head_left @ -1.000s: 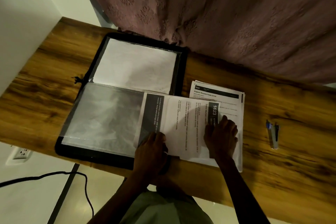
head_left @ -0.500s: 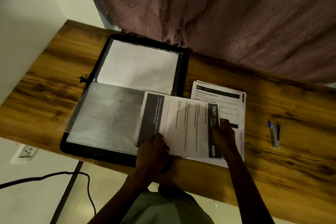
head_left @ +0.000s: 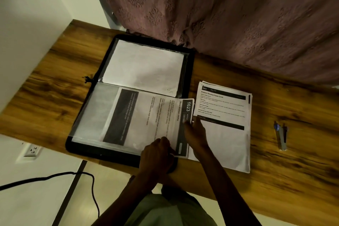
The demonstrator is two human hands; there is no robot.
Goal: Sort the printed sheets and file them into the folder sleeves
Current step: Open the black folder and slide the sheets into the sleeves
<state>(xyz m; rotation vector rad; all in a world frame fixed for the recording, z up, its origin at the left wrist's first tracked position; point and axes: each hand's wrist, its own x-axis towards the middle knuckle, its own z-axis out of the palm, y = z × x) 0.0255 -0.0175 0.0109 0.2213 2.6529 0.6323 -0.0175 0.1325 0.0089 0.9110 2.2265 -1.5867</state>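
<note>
Dim indoor shot, warm cast, wide-angle warp.

I see low light overall; the brightest patches are the white wall (head_left: 27, 24) at left and the blank sheet (head_left: 145, 68) in the folder's far half. Soft sheen on the clear sleeve (head_left: 95, 115), no hard glare. Both hands read as dark shapes with little detail. Table edge (head_left: 55, 141) bows from lens distortion. Small print is soft; only big headings read.

A wooden table (head_left: 293, 180) carries a blue-capped pen (head_left: 280, 135) near its right end, with a patterned mauve curtain (head_left: 229, 20) hanging behind it and a wall socket (head_left: 32, 150) and black cable (head_left: 55, 176) below its left end.
</note>
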